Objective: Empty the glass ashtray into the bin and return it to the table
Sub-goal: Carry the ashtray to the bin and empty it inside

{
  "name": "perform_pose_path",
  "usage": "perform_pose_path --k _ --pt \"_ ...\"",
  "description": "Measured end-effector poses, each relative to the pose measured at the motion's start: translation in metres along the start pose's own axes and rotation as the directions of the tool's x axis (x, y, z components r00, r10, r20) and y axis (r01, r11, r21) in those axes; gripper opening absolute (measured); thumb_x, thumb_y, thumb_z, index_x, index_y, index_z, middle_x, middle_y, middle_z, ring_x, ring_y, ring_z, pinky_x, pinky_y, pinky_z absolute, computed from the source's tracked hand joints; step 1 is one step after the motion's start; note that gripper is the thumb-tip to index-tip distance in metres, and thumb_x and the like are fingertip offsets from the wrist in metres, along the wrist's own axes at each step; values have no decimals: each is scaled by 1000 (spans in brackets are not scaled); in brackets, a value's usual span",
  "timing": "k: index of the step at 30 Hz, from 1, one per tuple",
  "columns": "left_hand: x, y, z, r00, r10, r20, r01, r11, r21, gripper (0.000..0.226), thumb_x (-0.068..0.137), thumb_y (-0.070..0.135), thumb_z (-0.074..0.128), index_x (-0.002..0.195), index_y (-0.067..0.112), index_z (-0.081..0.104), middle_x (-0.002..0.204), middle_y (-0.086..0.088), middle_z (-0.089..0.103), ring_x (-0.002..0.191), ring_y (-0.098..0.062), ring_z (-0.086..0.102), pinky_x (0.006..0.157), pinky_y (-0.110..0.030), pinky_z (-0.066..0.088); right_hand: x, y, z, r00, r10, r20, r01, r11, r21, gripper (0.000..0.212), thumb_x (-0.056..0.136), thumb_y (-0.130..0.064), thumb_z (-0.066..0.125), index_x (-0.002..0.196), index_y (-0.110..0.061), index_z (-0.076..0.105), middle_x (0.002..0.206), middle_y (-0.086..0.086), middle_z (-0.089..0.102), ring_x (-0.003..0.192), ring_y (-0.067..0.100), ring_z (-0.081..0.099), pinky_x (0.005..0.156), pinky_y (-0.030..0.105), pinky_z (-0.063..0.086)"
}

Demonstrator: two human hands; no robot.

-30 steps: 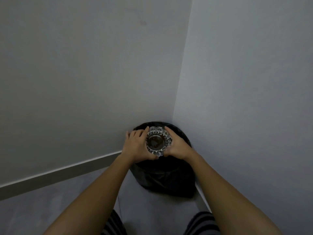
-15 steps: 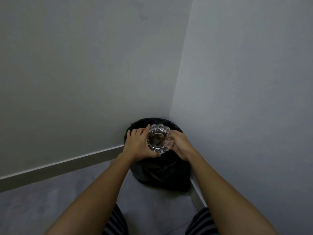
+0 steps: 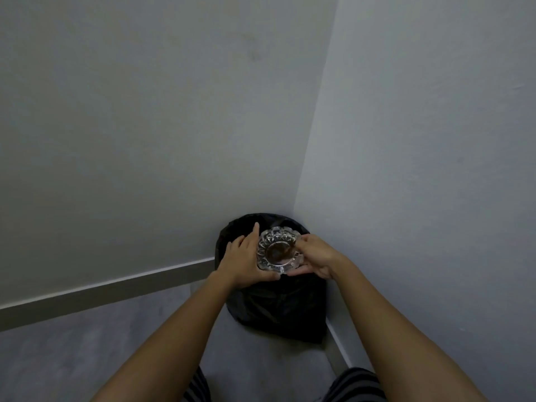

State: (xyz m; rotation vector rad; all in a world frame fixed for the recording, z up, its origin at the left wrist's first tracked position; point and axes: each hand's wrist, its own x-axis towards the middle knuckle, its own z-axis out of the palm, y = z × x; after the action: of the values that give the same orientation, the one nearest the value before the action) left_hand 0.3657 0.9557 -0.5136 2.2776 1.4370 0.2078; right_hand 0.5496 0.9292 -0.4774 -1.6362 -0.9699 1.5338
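Observation:
A round cut-glass ashtray point(image 3: 279, 249) with a dark brown patch in its bowl is held over the bin point(image 3: 278, 309), a small bin lined with a black bag that stands in the corner of the room. My left hand point(image 3: 243, 258) grips the ashtray's left side, thumb under its near rim. On the right side, my right hand point(image 3: 314, 256) pinches the rim between fingers and thumb. The ashtray's bowl faces me, tilted a little. The bin's opening lies mostly hidden behind the ashtray and both hands.
Two grey walls meet just behind the bin, with a skirting board point(image 3: 116, 288) running along the left wall and another along the right. Grey floor point(image 3: 87, 358) lies in front. Striped shorts show at the bottom edge.
Both hands have kept hold of the ashtray over the bin. The ashtray has turned a little between them, and my right hand's fingers have shifted along its rim.

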Motion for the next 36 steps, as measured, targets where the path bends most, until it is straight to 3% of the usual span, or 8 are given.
perform_pose_path --k 4,12,16,21,25,29,31,36 --pt "-7 -9 14 964 -230 131 220 971 90 124 77 70 59 149 17 -26 160 -18 -21 149 -39 -11 120 -53 2 9 -5 -3 991 -8 -133 3 999 -35 16 95 -4 41 106 -3 53 108 17 60 85 30 64 53 46 60" --pt "-17 -25 47 886 -429 179 369 883 289 124 70 90 30 152 8 -14 158 -19 -26 147 -38 -22 116 -59 -8 30 19 -7 915 42 -402 -48 999 -5 45 95 4 40 134 -3 21 131 21 38 103 40 57 28 38 48" --pt "-14 -29 47 901 -393 183 331 896 296 132 65 92 37 151 9 -19 156 -21 -29 145 -36 -27 115 -60 -13 43 25 -10 896 24 -444 -77 992 -103 50 83 17 41 128 -2 33 135 21 41 112 49 51 61 62 54" --pt "-12 -28 52 908 -389 155 343 903 258 136 62 92 42 152 8 -17 156 -22 -29 146 -36 -26 115 -60 -10 47 28 -12 878 -100 -469 -87 929 -361 44 84 11 45 125 -3 45 124 17 50 106 46 56 65 57 57" --pt "-10 -30 58 918 -373 136 342 917 206 138 61 91 45 151 7 -17 156 -22 -29 146 -36 -26 115 -60 -10 45 35 -14 815 -506 -282 53 550 -833 35 85 5 46 120 1 50 119 25 53 105 43 55 87 46 47" --pt "-11 -33 60 926 -357 125 334 927 171 138 61 90 48 151 8 -18 156 -23 -30 145 -37 -27 116 -59 -11 47 43 -17 832 -555 4 139 202 -970 50 82 0 63 128 -3 47 124 21 49 106 41 54 84 45 48" --pt "-13 -32 59 931 -346 118 326 932 160 137 62 89 48 151 7 -17 156 -23 -29 145 -37 -27 116 -58 -10 42 46 -17 807 -571 151 155 -41 -987 42 84 0 55 126 -5 49 119 19 51 101 40 56 72 48 52" --pt "-16 -28 59 929 -355 107 339 929 146 138 63 88 49 152 4 -16 156 -23 -29 146 -37 -25 118 -55 -8 30 75 -25 549 -561 620 254 -594 -763 19 77 -11 40 95 -12 45 83 7 62 62 26 60 29 27 41"
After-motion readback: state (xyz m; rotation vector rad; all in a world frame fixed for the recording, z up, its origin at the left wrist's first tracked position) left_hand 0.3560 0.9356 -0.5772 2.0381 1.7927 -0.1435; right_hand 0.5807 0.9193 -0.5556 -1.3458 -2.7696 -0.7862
